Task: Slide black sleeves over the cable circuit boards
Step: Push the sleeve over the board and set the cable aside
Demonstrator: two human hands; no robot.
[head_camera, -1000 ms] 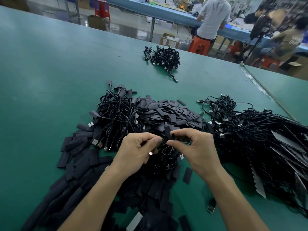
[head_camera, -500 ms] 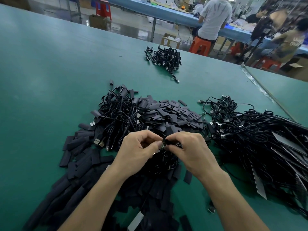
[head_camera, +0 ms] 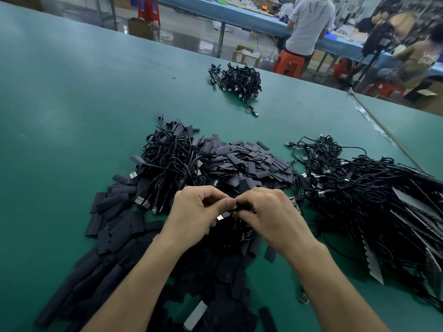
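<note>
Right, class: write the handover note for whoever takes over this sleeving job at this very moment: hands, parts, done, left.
Left hand: pinches the cable, its plug showing under the thumb.
Right hand: pinches a black sleeve at the cable's board end; fingers hide how far it is on.
Loose sleeves heaped just beyond the hands; cable pile at right, a bare board at its near edge.
Done: a small bundle lies far across the table; whether sleeved, cannot tell.
Left: seat this sleeve, then work through the pile.
</note>
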